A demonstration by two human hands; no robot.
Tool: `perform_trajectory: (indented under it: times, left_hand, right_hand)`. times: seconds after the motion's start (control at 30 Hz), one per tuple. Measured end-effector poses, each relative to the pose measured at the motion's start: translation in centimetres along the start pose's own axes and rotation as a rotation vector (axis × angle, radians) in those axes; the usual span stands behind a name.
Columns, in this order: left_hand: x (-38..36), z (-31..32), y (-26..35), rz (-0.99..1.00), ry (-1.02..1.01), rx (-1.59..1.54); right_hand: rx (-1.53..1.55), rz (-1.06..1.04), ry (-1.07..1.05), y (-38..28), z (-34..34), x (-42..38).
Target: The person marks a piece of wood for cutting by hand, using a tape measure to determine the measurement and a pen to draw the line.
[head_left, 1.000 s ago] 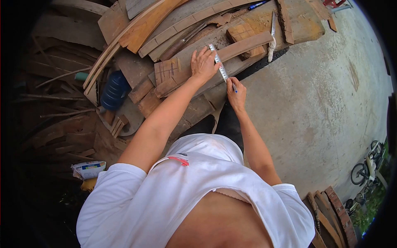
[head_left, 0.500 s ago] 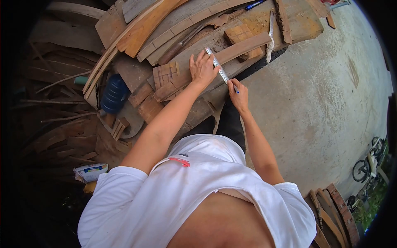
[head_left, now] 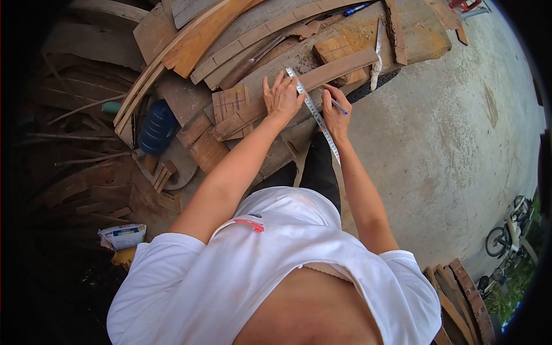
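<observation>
My left hand (head_left: 283, 98) lies over a curved wooden strip (head_left: 339, 68), its thumb and fingertips holding a silver measuring tape (head_left: 310, 105) across it. The other fingers are spread on the wood. From the strip, the tape runs down past my right wrist, where its lower end passes behind the forearm. A blue pen (head_left: 339, 106) is gripped in my right hand (head_left: 334, 118), whose fingertips are close to the strip's near edge. Under the strip are a marked wooden block (head_left: 232, 103) and another block (head_left: 339, 47).
A chisel-like tool with a wrapped handle (head_left: 376, 63) and a blue marker (head_left: 356, 8) lie on the bench wood. A blue plastic bottle (head_left: 157, 127) stands among scrap wood at left. Planks (head_left: 468, 293) and motorbikes (head_left: 509, 233) are at lower right.
My right hand has let go of the tape and moved up beside the strip with the pen. The tape's lower part now extends past the wrist. The left hand stays put.
</observation>
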State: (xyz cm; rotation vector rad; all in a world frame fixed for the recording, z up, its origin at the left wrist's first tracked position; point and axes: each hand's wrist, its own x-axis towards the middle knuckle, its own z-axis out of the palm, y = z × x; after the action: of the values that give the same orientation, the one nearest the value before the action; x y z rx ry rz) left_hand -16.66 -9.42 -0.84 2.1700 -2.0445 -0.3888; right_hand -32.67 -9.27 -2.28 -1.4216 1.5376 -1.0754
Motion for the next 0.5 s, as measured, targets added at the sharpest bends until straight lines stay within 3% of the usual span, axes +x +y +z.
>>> perform_trajectory:
  times: [0.4, 0.5]
  left_hand:
    - [-0.2, 0.4, 0.4, -0.05, 0.068, -0.018]
    - [-0.2, 0.5, 0.4, -0.056, 0.067, -0.017]
  right_hand:
    - [0.14, 0.046, -0.144, -1.1, 2.3, 2.3]
    - [0.089, -0.033, -0.146, -1.2, 3.1, 2.8]
